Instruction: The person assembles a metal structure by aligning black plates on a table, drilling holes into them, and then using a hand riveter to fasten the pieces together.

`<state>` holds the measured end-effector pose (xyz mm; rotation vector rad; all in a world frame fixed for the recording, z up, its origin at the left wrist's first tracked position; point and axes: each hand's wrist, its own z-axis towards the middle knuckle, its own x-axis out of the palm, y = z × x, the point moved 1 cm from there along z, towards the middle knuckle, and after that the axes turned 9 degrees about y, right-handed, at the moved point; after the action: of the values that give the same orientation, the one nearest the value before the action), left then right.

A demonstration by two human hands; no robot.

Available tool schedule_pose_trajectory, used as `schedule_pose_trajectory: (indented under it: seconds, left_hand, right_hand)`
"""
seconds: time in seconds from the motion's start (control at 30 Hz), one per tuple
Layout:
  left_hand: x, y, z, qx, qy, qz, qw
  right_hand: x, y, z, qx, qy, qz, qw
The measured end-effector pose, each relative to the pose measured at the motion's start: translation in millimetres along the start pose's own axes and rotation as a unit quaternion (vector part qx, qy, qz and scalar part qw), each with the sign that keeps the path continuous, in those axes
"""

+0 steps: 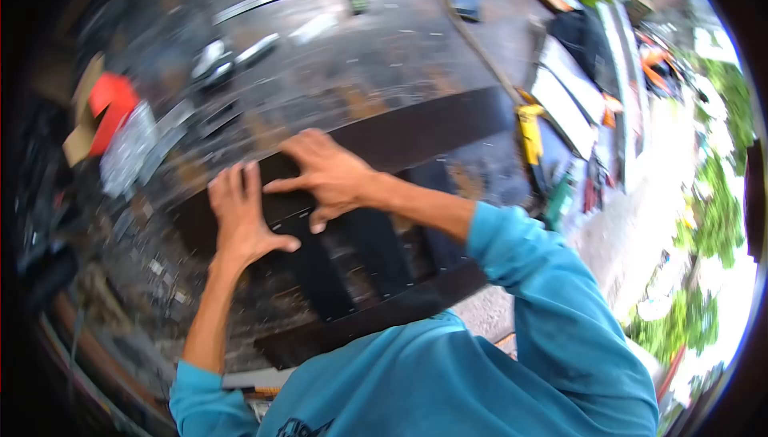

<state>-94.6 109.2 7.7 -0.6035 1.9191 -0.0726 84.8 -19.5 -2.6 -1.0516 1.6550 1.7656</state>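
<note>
On the cluttered workbench (376, 61), the left hand (240, 217) and right hand (328, 175) press spread fingers flat on the dark frame (424, 135), which may slide because nothing grips it.

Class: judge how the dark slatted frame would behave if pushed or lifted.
The dark slatted frame probably stays stiff: straight bars joined by crosspieces. Lying flat, it likely slides, not rolls. It outspans the left hand and right hand: probably awkward to lift.
</note>
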Motion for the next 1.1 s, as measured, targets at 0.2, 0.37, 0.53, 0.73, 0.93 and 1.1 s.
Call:
schedule_pose_trajectory:
  seconds: [0.2, 0.37, 0.53, 0.73, 0.93, 1.1]
  left_hand:
    - [8.3, 0.6, -0.4, -0.026, -0.003, -0.001, 1.0]
    - [14.7, 0.7, 2.2, 0.014, -0.029, 0.016, 0.999]
    - [12.1, 6.8, -0.2, 0.008, -0.005, -0.002, 1.0]
    - [19.8, 14.6, 0.0, 0.022, -0.011, -0.006, 1.0]
    - [25.7, 18.1, -0.6, 0.03, -0.02, -0.012, 0.999]
    - [24.7, 17.4, -1.9, 0.04, -0.034, -0.022, 0.998]
  right_hand:
    - [11.2, -2.5, -2.7, 0.011, 0.007, -0.053, 0.999]
    - [-10.5, 16.7, -55.9, 0.097, -0.174, 0.059, 0.978]
    - [-32.8, 12.7, -364.1, 0.616, -0.305, -0.067, 0.724]
    - [34.3, -11.5, -534.1, 0.644, -0.261, 0.032, 0.718]
    - [-14.2, -9.4, -419.8, 0.741, -0.163, -0.122, 0.64]
    - [12.3, 101.1, -118.0, 0.372, -0.225, 0.13, 0.891]
